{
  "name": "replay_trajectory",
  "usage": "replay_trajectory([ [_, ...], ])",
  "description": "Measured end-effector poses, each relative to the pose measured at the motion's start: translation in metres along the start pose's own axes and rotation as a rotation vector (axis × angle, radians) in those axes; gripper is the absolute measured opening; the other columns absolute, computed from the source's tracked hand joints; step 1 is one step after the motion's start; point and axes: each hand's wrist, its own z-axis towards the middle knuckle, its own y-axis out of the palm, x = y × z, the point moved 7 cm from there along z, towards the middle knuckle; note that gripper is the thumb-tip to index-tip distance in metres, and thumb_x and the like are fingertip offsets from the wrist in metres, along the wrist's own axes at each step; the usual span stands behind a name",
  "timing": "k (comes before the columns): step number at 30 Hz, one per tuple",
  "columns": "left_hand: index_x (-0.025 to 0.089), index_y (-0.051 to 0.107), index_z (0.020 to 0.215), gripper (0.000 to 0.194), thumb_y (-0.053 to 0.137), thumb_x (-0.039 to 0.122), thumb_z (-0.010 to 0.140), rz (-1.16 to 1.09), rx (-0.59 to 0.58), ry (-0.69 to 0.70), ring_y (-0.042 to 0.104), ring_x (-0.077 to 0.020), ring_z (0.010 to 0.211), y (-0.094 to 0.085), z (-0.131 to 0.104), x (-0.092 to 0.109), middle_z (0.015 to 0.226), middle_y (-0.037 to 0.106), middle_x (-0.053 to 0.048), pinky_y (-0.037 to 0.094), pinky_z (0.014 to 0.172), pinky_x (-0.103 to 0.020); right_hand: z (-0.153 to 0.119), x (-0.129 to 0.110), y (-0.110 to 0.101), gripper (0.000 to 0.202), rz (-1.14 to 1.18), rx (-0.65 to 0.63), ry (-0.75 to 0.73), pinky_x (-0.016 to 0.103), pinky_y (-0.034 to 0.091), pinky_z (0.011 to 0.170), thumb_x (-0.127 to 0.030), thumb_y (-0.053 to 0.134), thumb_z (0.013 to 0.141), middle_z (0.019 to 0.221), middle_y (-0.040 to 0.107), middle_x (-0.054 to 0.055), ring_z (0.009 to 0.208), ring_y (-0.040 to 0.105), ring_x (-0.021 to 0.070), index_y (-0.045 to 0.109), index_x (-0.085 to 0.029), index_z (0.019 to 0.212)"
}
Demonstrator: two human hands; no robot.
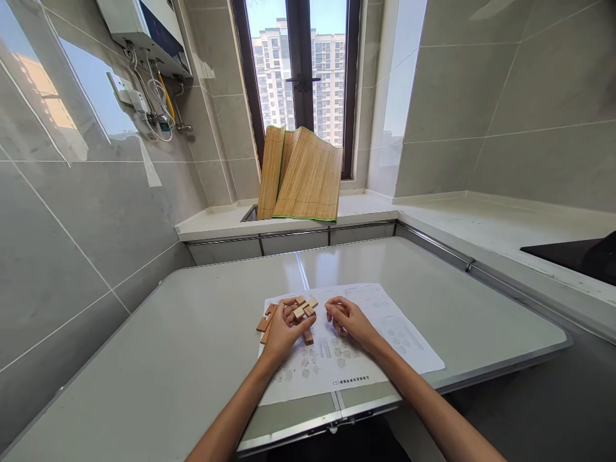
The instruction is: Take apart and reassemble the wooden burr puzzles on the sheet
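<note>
My left hand (285,332) is closed around a small wooden interlocking puzzle (305,308) made of pale, notched bars that cross one another. The puzzle is held up above the printed sheet, with the thumb along its near side. To its right, my right hand (350,319) hovers over the paper, its fingers loosely bent and apart, with no piece visible in them. Reddish-brown notched wooden pieces (264,323) lie beside and partly behind my left hand. Another brown wooden bar (308,337) shows beneath the left thumb. My fingers hide part of the puzzle.
Under both hands, a white sheet (380,350) with printed diagrams covers part of a pale folding table (192,346) with a metal centre seam. Beyond stands a white counter (366,204) with a folded bamboo mat (308,176) by the window. A black cooktop (572,256) sits right.
</note>
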Motion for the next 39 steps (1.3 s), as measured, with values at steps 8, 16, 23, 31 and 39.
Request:
replay_trajectory([
  [8, 0.022, 0.051, 0.112, 0.06, 0.089, 0.035, 0.067, 0.088, -0.101, 0.001, 0.071, -0.0239, 0.102, 0.007, -0.003, 0.001, 0.105, 0.072, -0.007, 0.056, 0.091, -0.038, -0.007, -0.01, 0.002, 0.051, -0.111, -0.023, -0.034, 0.024, 0.039, 0.05, -0.059, 0.07, 0.084, 0.097, 0.066, 0.002, 0.058, 0.054, 0.0101, 0.062, -0.026, 0.122],
  [16, 0.022, 0.052, 0.118, 0.059, 0.086, 0.032, 0.071, 0.275, -0.189, 0.08, 0.069, -0.0192, 0.09, 0.018, -0.012, 0.01, 0.104, 0.069, -0.005, 0.057, 0.081, -0.035, -0.005, -0.008, 0.004, 0.038, -0.137, -0.063, -0.08, 0.026, 0.039, 0.052, -0.055, 0.071, 0.085, 0.071, 0.064, -0.001, 0.055, 0.05, 0.0114, 0.07, -0.02, 0.099],
  [23, 0.02, 0.055, 0.114, 0.052, 0.084, 0.035, 0.072, 0.311, -0.191, 0.072, 0.065, -0.0162, 0.078, 0.019, -0.013, 0.012, 0.097, 0.07, -0.005, 0.054, 0.076, -0.032, -0.006, -0.011, 0.005, 0.046, -0.026, -0.084, -0.09, 0.037, 0.055, 0.083, -0.053, 0.081, 0.077, 0.096, 0.075, 0.006, 0.085, 0.069, 0.0218, 0.071, -0.021, 0.108],
  [31, 0.019, 0.059, 0.113, 0.052, 0.084, 0.04, 0.072, 0.305, -0.204, 0.087, 0.065, -0.0168, 0.078, 0.017, -0.012, 0.01, 0.098, 0.07, -0.006, 0.054, 0.074, -0.032, -0.007, -0.014, 0.007, 0.043, 0.062, -0.101, -0.092, 0.049, 0.05, 0.103, -0.049, 0.084, 0.074, 0.11, 0.076, 0.009, 0.108, 0.071, 0.0301, 0.072, -0.022, 0.105],
  [39, 0.019, 0.056, 0.121, 0.042, 0.058, 0.052, 0.096, 0.142, -0.255, 0.066, 0.066, -0.0161, 0.071, 0.018, -0.01, 0.004, 0.081, 0.067, -0.002, 0.053, 0.069, -0.03, -0.007, -0.012, 0.004, 0.044, 0.014, -0.075, -0.073, 0.044, 0.054, 0.097, -0.05, 0.086, 0.073, 0.104, 0.078, 0.009, 0.102, 0.072, 0.0281, 0.075, -0.022, 0.105],
])
